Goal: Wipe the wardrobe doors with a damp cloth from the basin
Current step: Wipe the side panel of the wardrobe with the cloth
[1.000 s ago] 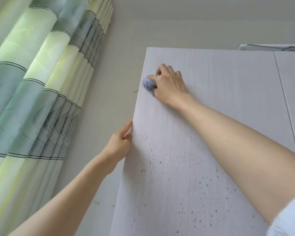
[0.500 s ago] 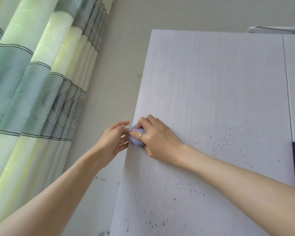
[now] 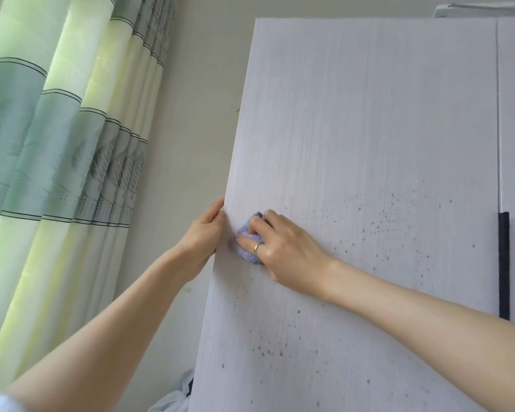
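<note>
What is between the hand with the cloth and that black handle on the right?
In the head view, only bare wardrobe door lies between the right hand, holding the cloth, and the black handle; that stretch is sprinkled with small dark specks.

Single head view, tilted upward, close against wardrobe door, curtain at left

Over at nine o'clock, pleated curtains hang in green, pale yellow and grey-teal bands, thin dark stripes and a leaf print across them, daylight glowing through the fabric. Between ten and twelve o'clock runs a plain off-white wall. Down at six o'clock, something white and crumpled sits low by the wall, too unclear to identify.
</note>
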Demonstrator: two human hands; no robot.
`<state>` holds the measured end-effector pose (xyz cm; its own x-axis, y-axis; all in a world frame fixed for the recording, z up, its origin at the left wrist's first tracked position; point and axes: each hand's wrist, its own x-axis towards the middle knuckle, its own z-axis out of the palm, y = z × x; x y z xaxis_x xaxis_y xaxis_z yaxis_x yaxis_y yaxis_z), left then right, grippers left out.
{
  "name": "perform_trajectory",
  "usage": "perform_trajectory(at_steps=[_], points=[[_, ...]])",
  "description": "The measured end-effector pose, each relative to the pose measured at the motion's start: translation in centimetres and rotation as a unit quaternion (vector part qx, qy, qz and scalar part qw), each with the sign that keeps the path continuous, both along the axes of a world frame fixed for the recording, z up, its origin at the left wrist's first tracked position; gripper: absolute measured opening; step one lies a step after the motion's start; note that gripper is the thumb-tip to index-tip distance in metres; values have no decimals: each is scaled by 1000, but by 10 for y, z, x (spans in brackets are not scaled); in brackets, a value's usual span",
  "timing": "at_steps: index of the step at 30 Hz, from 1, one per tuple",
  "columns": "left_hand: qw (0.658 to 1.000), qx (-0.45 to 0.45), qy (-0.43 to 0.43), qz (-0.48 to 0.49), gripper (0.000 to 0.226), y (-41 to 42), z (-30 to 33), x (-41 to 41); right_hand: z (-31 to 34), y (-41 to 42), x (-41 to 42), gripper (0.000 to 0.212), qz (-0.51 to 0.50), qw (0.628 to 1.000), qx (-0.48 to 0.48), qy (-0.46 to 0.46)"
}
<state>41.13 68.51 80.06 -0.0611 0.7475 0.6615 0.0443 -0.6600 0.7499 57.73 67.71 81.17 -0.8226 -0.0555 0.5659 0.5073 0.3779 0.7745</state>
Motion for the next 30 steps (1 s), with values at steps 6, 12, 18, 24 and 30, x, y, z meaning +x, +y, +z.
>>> perform_trajectory(at_steps=[6,12,18,24,30], points=[[999,2,6,51,38,5,-4,5,73,-2,16,23,-57,982,-6,178],[996,-4,-15,83,37,12,-5,5,5,-4,24,34,11,996,-4,84],[991,-6,-26,130,40,16,-8,9,54,-8,59,23,-29,987,-18,157],[987,1,-30,157,40,15,-9,13,18,-5,68,21,21,984,7,176],[978,16,-23,207,40,11,-12,22,29,-9,99,30,-38,995,-12,95]])
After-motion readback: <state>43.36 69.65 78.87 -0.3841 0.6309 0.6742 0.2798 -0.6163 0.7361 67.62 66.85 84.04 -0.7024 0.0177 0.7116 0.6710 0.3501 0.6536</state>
